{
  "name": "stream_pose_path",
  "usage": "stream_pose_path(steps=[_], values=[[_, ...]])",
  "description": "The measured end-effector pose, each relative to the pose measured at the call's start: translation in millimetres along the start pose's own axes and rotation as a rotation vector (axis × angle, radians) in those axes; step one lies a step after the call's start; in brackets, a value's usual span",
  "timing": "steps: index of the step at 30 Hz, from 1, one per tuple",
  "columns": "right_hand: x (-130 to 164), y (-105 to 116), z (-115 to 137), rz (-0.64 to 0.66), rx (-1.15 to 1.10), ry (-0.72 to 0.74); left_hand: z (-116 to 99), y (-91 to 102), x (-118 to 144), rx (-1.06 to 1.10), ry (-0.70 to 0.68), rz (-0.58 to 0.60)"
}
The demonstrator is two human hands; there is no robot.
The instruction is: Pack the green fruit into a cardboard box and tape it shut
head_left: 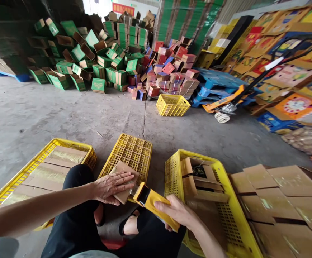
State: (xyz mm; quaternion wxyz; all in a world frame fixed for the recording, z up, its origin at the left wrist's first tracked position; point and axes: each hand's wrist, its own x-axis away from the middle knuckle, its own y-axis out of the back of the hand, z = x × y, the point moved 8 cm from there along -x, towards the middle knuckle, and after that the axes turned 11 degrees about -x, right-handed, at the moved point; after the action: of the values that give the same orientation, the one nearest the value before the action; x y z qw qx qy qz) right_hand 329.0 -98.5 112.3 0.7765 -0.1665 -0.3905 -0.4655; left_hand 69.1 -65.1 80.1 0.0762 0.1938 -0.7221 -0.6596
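My left hand (115, 186) lies flat with its fingers stretched out on a small cardboard box (123, 166). The box rests on an upturned yellow crate (130, 150) between my knees. In my right hand (176, 211) is a yellow tape dispenser (154, 202), my fingers wrapped round its body. Its front end is at the right edge of the box, and a strip that looks like clear tape shows there. Right of the dispenser stands a yellow crate (215, 161) holding cardboard boxes (207, 184), with open flaps and something dark inside one.
At left, a yellow crate (56, 141) holds taped boxes. More closed boxes (282, 193) are stacked at far right. Ahead on the concrete floor stand a yellow crate (172, 105), a pallet jack (234, 96), blue pallets (215, 80) and heaped green boxes (99, 84).
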Motion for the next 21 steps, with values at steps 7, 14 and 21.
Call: stream_pose_path(steps=[7, 14, 21], values=[[-0.2, -5.0, -6.2, 0.030, -0.009, 0.026, -22.6, 5.5, -23.4, 0.075, -0.095, -0.016], [-1.9, -6.9, -14.4, 0.078, -0.069, 0.045, -23.2, -2.9, -25.2, 0.111, -0.149, 0.035], [0.8, -0.7, -22.9, 0.107, -0.082, -0.020, -19.9, -0.9, -24.3, 0.120, -0.163, -0.019]])
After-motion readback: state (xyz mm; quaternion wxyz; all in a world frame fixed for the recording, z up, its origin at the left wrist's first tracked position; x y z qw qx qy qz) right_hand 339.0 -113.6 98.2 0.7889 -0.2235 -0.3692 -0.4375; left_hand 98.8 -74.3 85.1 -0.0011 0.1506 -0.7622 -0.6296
